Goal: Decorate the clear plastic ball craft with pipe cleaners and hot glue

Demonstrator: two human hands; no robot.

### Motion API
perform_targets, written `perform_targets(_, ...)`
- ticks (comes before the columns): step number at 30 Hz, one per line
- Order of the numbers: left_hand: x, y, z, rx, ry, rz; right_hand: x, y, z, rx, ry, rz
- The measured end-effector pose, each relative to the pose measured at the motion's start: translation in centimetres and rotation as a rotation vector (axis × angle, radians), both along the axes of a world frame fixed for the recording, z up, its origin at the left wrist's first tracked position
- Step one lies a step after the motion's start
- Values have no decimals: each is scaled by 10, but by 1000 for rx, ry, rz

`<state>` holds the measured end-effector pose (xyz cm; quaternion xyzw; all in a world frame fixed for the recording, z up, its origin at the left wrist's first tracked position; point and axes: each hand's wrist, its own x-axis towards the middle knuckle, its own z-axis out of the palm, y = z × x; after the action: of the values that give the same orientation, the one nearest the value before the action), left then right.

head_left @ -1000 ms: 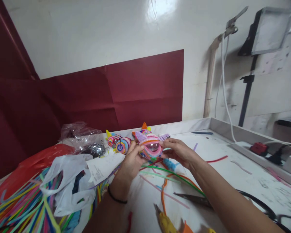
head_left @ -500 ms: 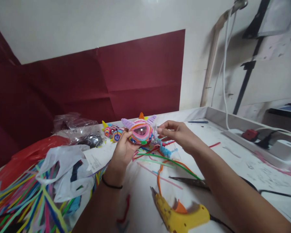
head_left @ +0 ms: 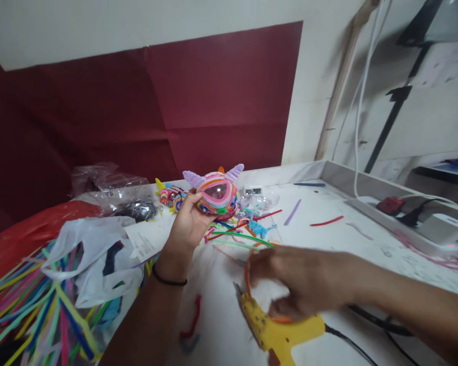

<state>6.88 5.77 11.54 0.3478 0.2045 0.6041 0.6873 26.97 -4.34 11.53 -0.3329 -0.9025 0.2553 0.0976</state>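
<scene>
My left hand (head_left: 189, 221) grips the edge of a pipe-cleaner craft (head_left: 218, 206), holding it up over the table. The craft has pink, orange and blue bands around a dark shiny lens, with purple horns and an orange spike on top. My right hand (head_left: 293, 279), blurred by motion, hovers over a yellow hot glue gun (head_left: 269, 325) that lies on the table. Its thumb and fingers are apart, with nothing visible between them. An orange pipe cleaner (head_left: 247, 272) curves beside the fingers. Behind the craft sits a second colourful pipe-cleaner piece (head_left: 170, 195), partly covered.
At left, many pipe cleaners (head_left: 34, 305) lie by a white plastic bag (head_left: 87, 254) and a red bag (head_left: 53, 223). Loose pipe cleaners, including a red one (head_left: 327, 221), are scattered behind my right hand. A white power strip (head_left: 404, 226) runs along the right edge. Black cords trail right.
My right hand has moved from beside the craft down and toward me, over the glue gun. My left hand still holds the craft. A purple pipe-cleaner strip now shows on the table.
</scene>
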Motion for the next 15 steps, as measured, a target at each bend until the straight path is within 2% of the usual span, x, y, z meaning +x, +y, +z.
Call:
perform_targets(3,0,1,0,-1,10,-4,3,-29,-28,106,-82,-5)
perform_targets(6,1,2,0,1,15,-1,7,-43,-48,263,-66,-35)
perform_targets(10,2,0,1,-11,23,8,15,-49,-55,420,10,-50)
perform_targets(15,4,-1,1,-50,27,19,16,-49,-68,491,43,-132)
